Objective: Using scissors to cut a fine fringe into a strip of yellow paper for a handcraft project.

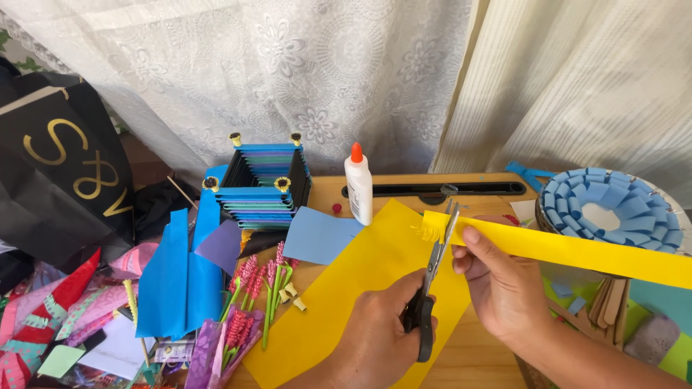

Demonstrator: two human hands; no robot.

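**Inspector:** Wooden tabletop (490,346) in front of white lace curtains (288,65). Report the piece being worked.

**Assistant:** Yellow paper strip (577,251), held level above the table, running from centre frame off the right edge. Its left end is cut into a short fringe.

**Inspector:** Hands?

**Assistant:** Right hand (501,288) comes in from the lower right, wrist low, thumb on top of the strip and fingers curled under it, pinching it just right of the fringe. Left hand (382,328) rises from the bottom edge, clenched through the handles of black scissors (430,288). Blades point up and slightly right, parted, at the fringed end.

**Inspector:** Surroundings?

**Assistant:** Large yellow sheet (353,302) lies flat beneath both hands. White glue bottle (358,186) with an orange cap stands upright behind it. Blue stick-built box (263,184) sits further left, with paper flower stems (252,310) in front of it. Ring of blue paper loops (613,205) rests at the right. Black bag (65,180) at far left.
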